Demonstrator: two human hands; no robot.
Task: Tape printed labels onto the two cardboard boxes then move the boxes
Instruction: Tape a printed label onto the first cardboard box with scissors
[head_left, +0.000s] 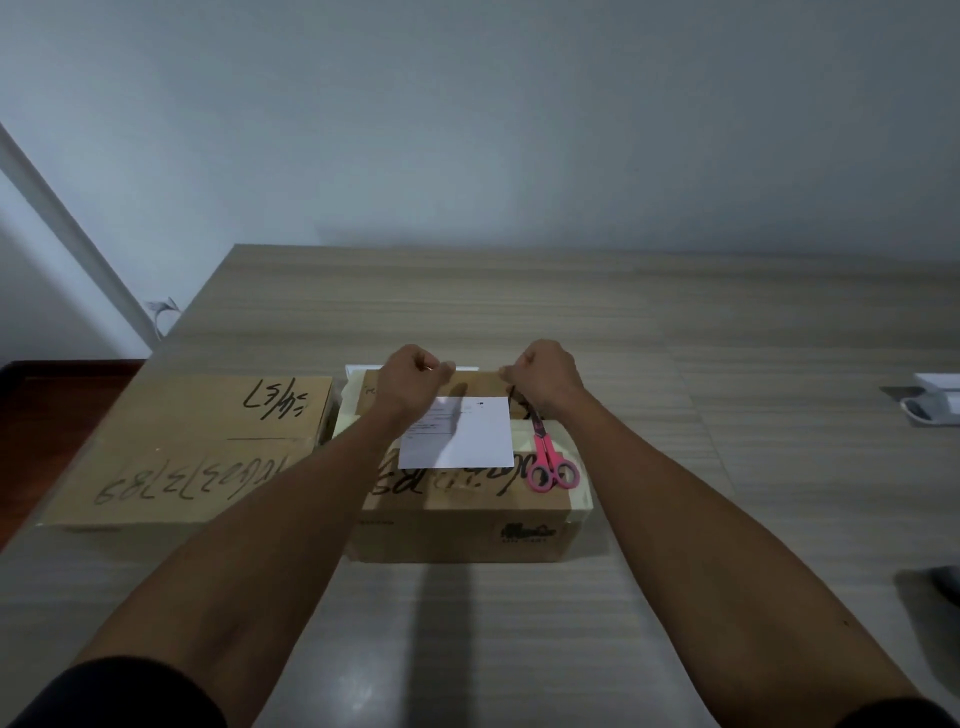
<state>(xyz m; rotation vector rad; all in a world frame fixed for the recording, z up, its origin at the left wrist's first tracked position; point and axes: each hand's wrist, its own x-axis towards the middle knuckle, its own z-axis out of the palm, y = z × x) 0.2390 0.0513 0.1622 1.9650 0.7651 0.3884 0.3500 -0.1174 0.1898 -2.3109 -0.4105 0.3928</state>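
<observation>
**Brown boxes, a white label and two busy hands**

Cardboard is what both boxes are made of. They sit side by side on a pale wooden table (675, 322), a little below the middle of the picture. Both boxes are closed, so you cannot see what is inside them.

The left box (171, 457) is wide and flat. It has black writing and numbers on its top. Nothing lies on it.

The middle box (467, 525) has black writing too, and a small dark logo on its front side. A white printed label (467, 441) lies flat on its top. Pink scissors (550, 462) lie on the same box, just beside the right edge of the label.

Both arms reach forward from the bottom of the picture. The left hand (410, 374) and the right hand (550, 371) are held up over the far edge of the middle box, just above the label. They are a little apart. Each hand has its fingers curled with the tips pinched. A clear strip of tape seems to stretch between them, but it is too hard to see to be sure.

A white thing (410, 368) peeks out behind the middle box. At the right edge of the picture there is a white and grey object (935, 400) on the table, too cut off to tell what it is.
</observation>
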